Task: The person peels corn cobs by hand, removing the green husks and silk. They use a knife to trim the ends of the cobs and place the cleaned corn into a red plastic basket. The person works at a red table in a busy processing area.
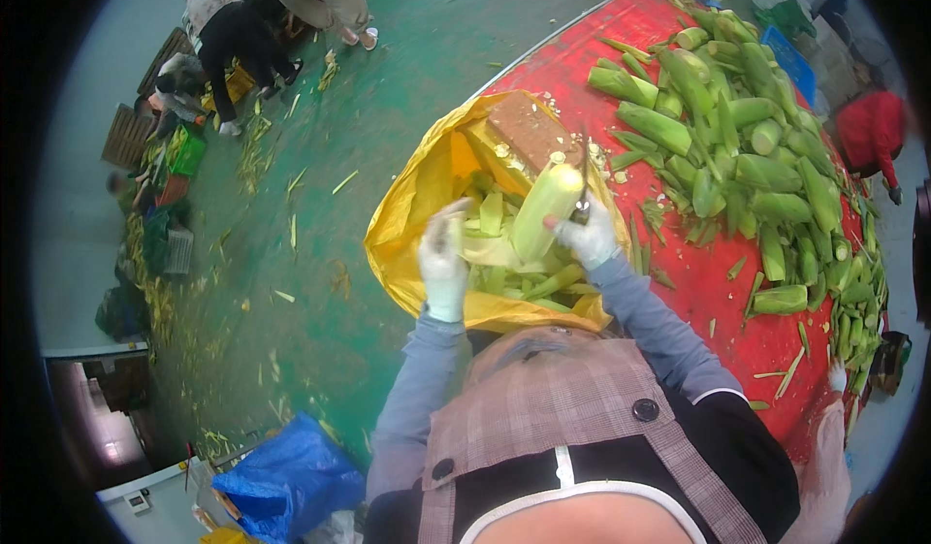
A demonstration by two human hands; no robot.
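Over the open yellow sack, an ear of corn stands tilted, its cut end up and green husk around it. My right hand, in a whitish glove, is closed round a knife whose dark blade points away from me; its thumb presses the ear's side. My gloved left hand is left of the ear, slightly blurred, its fingers closed on a pale corn husk that stretches toward the ear. Loose green husks lie inside the sack. A reddish-brown block rests at the sack's far edge.
A large pile of unhusked corn covers the red sheet at right. People work at far left, and a person in red is beyond the pile. A blue plastic bag lies lower left; scattered husks dot the green floor.
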